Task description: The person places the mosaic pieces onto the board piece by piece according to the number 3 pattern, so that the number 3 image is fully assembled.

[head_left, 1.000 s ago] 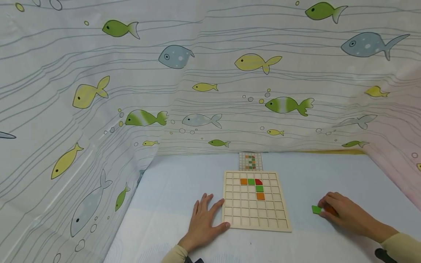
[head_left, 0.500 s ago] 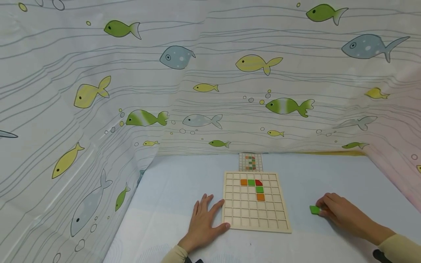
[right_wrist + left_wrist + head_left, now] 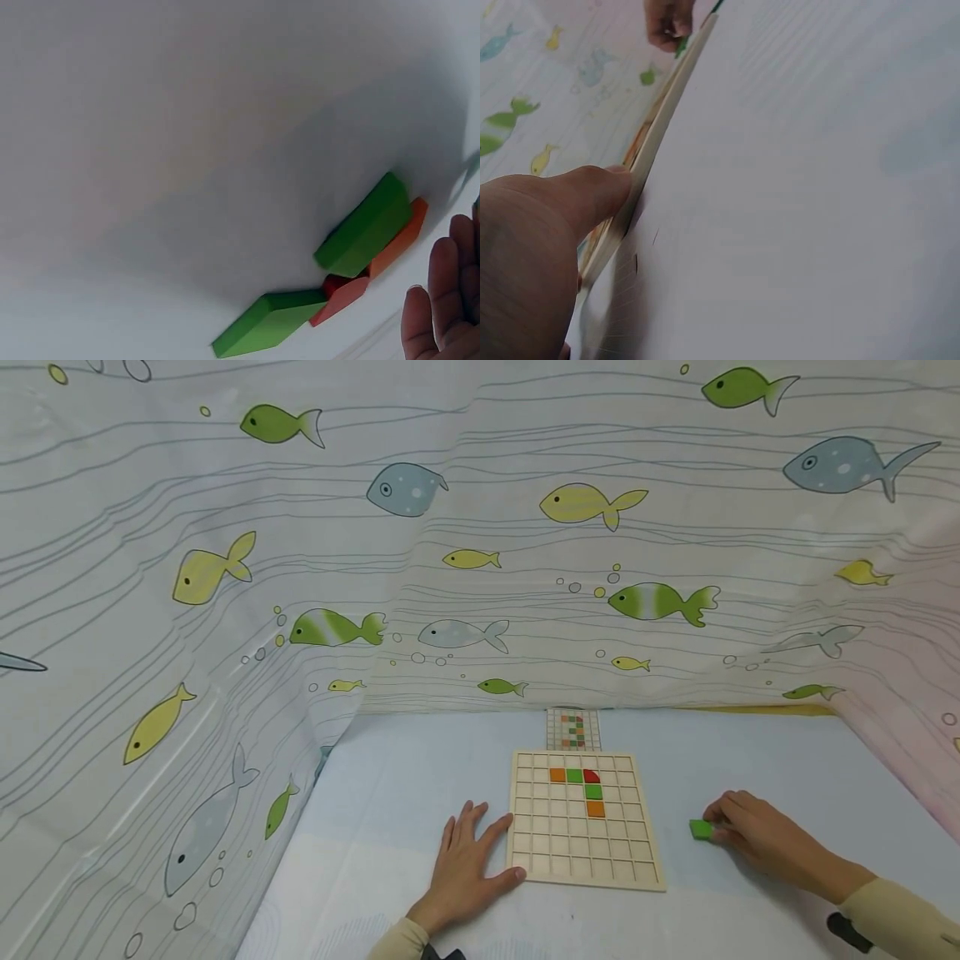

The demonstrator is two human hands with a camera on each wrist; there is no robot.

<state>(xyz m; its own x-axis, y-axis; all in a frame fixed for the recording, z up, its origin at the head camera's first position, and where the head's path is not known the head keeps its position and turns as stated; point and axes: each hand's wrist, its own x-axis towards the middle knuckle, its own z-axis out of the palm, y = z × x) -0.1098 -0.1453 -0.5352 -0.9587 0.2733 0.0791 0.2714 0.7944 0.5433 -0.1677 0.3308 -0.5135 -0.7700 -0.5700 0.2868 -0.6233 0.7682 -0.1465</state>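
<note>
My left hand [image 3: 468, 868] lies spread at the left edge of a pale wooden grid board [image 3: 547, 865]; its thumb [image 3: 592, 191] rests on the near rim in the left wrist view. On the board, orange, green and red tiles [image 3: 593, 792] form a bent line near the top. Right of the board, my right hand [image 3: 765, 835] pinches a green tile [image 3: 701, 829] between thumb and fingers, low over the table. In the right wrist view, a few curled fingers [image 3: 444, 292] show at the right edge.
Green tiles [image 3: 367, 225], a red tile [image 3: 341, 296] and an orange tile [image 3: 401, 240] lie together on the table beside the right hand. Behind the board is a small pattern card [image 3: 573, 729]. A fish-print sheet [image 3: 525, 602] rises around the table.
The right hand has shifted left toward the board with the green tile in its fingers. An orange tile glimpsed under that hand earlier is out of sight. The left hand stays put.
</note>
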